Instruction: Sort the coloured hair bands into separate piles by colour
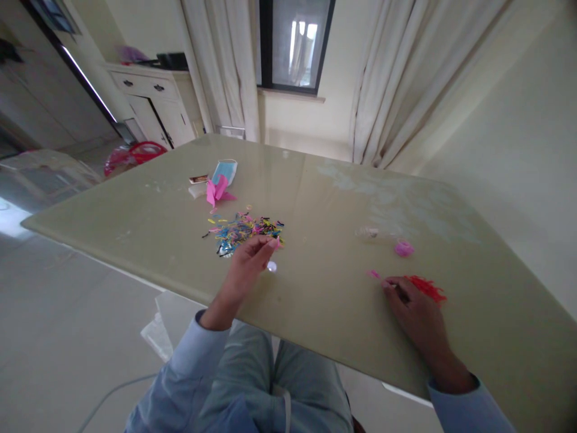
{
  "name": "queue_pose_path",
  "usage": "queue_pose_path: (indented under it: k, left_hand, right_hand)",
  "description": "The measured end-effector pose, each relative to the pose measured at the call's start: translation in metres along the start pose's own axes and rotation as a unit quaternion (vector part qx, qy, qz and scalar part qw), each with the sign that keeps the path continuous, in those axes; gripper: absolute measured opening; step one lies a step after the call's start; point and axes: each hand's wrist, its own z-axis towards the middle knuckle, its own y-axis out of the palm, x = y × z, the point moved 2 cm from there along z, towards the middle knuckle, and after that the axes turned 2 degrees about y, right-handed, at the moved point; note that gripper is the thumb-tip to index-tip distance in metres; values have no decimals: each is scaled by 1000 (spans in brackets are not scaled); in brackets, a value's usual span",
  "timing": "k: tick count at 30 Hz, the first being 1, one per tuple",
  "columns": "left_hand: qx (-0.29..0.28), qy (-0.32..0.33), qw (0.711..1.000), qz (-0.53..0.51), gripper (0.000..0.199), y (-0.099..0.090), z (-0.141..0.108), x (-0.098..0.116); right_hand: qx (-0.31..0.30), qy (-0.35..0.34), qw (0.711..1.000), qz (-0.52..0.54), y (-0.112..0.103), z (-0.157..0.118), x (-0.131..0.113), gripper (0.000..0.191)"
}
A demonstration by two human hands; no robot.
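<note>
A: How much appears to be done?

B: Only part, by the look of it. On the table, a red heap has been gathered apart, by the near edge toward the right, and a pink bundle is set farther in from that edge. Many colours are left mixed in the pile of small bands, toward the left corner.

A: And the hands?

B: By the left hand, a pink piece is pinched between thumb and finger, at the near right fringe of the pile. The right hand is curled beside the red heap; whether anything is pinched there cannot be told.

A: Which way is the pink turned?

B: The pinched piece is too small for its axis to be read. A pink strip is seen just left of the right fingertips, its long axis roughly aligned with the near edge, one end pointed at those fingertips. Whether it is touched cannot be made out.
</note>
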Motion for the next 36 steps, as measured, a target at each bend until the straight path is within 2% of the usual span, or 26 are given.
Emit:
queue_pose_path:
  k: [2,4,9,13,15,17,21,25,29,31,33,36]
  left_hand:
    - [-18,-59,987,-146,31,9,-9,9]
    - [-35,-87,969,-228,30,18,-17,16]
    - [-54,-94,959,-262,28,32,-22,26]
    - [-77,-75,982,-158,34,51,-11,32]
    - [-109,-39,991,-64,36,68,-2,33]
    - [-152,4,988,26,33,91,8,29]
    - [-236,101,951,175,22,139,20,11]
    - [-281,142,894,319,23,171,23,-12]
    - [-313,151,834,428,30,182,19,-26]
    - [-323,161,814,455,34,183,17,-28]
    - [-339,174,807,452,36,181,16,-29]
    - [-349,187,822,410,31,172,19,-26]
  right_hand:
    - [0,-2,1000,1,0,-1,0,40]
    - [-2,0,1000,3,0,-1,-1,39]
    - [-8,4,1000,1,-1,-3,-4,39]
    - [-7,9,1000,12,-2,-4,-6,39]
    - [-10,11,1000,19,-2,-5,-7,39]
    - [-12,15,1000,20,-3,-5,-7,39]
    - [-8,26,999,30,-4,-4,-8,39]
    - [-5,20,998,61,-4,-4,-6,39]
    - [2,21,997,71,-4,-3,-3,43]
    - [3,20,997,70,-3,-2,-2,43]
    - [6,19,997,72,-3,-1,-2,43]
    - [12,16,997,74,-3,-1,-2,42]
